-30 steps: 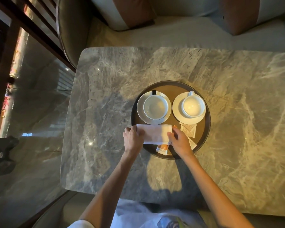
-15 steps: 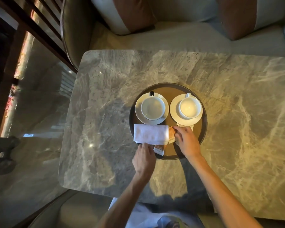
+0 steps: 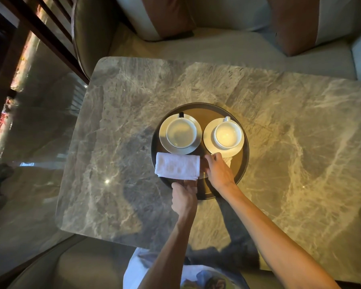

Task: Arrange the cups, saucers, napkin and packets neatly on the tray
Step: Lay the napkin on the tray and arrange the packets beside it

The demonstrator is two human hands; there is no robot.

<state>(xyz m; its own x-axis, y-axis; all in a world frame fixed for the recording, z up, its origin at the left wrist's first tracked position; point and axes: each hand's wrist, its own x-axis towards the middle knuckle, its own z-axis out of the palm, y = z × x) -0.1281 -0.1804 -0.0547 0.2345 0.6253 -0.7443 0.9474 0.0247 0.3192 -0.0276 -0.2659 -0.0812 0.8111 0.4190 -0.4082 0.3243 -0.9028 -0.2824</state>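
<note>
- On the tray's (image 3: 246, 152) near-left side: folded napkin (image 3: 178, 166), lying flat, overhanging the rim.
- Behind it: left cup (image 3: 181, 132) on left saucer (image 3: 163, 133).
- At the napkin's near edge: left hand (image 3: 184, 196), fingertips hidden; grip impossible to tell.
- Beside the napkin's right end: right hand (image 3: 219, 173), fingers bent; hold unclear.
- Further right: right cup (image 3: 227, 135) on right saucer (image 3: 207, 137), packet (image 3: 228, 162) peeking out just in front of it.

A grey-veined marble table (image 3: 290, 132) with rounded corners carries one round dark tray (image 3: 204, 114). The tray sits flat near the middle of the tabletop, well inside every table edge that shows.
</note>
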